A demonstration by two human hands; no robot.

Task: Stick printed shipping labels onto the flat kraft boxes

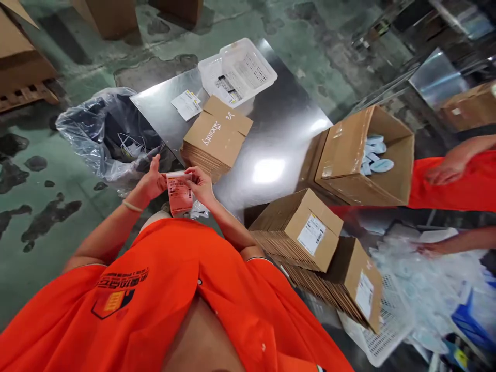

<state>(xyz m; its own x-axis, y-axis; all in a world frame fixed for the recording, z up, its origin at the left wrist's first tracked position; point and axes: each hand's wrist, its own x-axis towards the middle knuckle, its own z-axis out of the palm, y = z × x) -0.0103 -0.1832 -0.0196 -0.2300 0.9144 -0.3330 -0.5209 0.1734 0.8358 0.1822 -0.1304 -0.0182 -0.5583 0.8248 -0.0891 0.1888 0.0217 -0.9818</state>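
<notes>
A stack of printed shipping labels (180, 195), tinted reddish, is in front of my waist. My right hand (200, 186) pinches it at the upper right, with thumb and fingers on the top edge. At its left edge is my left hand (153, 181), thumb raised and spread from the other fingers, whose tips come close to or touch the labels. Just beyond my hands, a pile of flat cardboard cartons (219, 132) with white lettering lies on the metal table (287, 98). Some small white pieces (198, 209) show below my right hand.
White plastic baskets (251, 64) and loose labels (187, 105) sit on the table's far side. A plastic-lined bin (93, 134) stands left. Right are labelled folded cartons (310, 227), an open box (344, 155) of pale oval items, and a co-worker's hands (449, 170) near clear bags.
</notes>
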